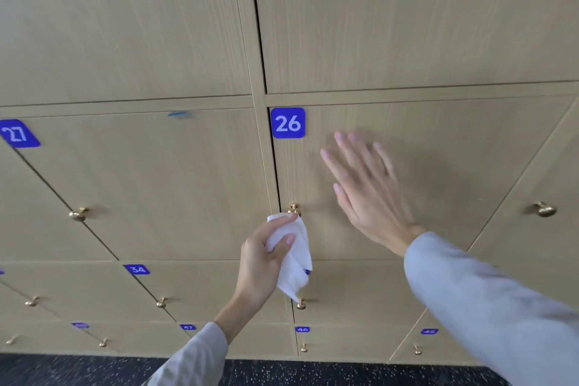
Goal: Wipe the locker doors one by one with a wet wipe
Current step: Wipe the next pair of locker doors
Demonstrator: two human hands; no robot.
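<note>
A crumpled white wet wipe (293, 255) hangs from the left hand (266, 257), whose fingers (282, 222) and thumb curl round its upper end and pinch it; its loose tail trails down and ends just above a small brass knob on the row beneath. The wipe is bunched, with its long axis close to vertical. The right hand (365, 188) is spread flat with straight fingers (341, 147) over the pale wood-grain locker door (438, 172) that carries the blue square number plate reading 26 (288, 122). It holds nothing, and motion blur makes it unclear whether the palm touches the panel or hovers just off it.

What the next stroke turns on: the door numbered 26 lies up and to the right of the wipe, whose top sits just beside that door's round brass knob (294, 209) at the lower left corner. The left hand therefore seems nearer to start wiping. The neighbouring door with the blue plate 27 (17, 134) lies well off to the left. A dark speckled floor (313, 374) runs below the lockers.
</note>
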